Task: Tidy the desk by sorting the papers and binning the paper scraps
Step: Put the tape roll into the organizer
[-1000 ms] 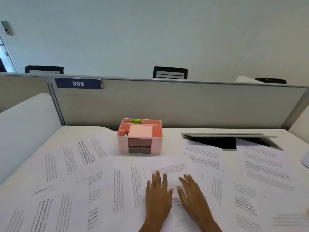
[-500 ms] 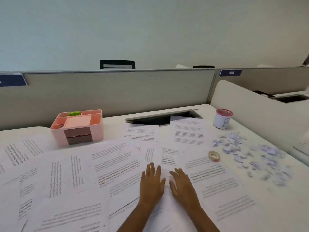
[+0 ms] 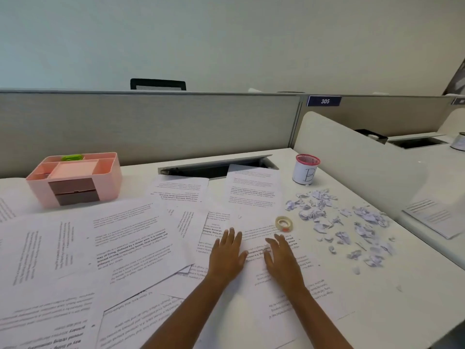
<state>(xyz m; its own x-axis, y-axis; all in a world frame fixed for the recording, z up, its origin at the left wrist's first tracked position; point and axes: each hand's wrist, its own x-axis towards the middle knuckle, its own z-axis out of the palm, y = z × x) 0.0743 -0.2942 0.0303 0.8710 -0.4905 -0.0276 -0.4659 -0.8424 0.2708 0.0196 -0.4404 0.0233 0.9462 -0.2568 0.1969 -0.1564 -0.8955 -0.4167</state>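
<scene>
Several printed papers (image 3: 130, 243) lie spread and overlapping across the white desk. My left hand (image 3: 227, 253) and my right hand (image 3: 281, 256) rest flat on the sheets near the middle, fingers apart, holding nothing. A scatter of crumpled paper scraps (image 3: 337, 220) covers the desk to the right of my hands. A small white cup with a pink mesh rim (image 3: 305, 170), marked with a letter B, stands behind the scraps.
A roll of clear tape (image 3: 283, 223) lies just beyond my right hand. A pink desk organiser (image 3: 75, 178) stands at the back left. A cable slot (image 3: 216, 168) opens at the back. Grey partitions (image 3: 176, 122) and a white divider (image 3: 357, 157) bound the desk.
The view has swung to the right, bringing the scraps, cup and tape into sight. My hands have stayed flat on the papers, now a little further apart.
</scene>
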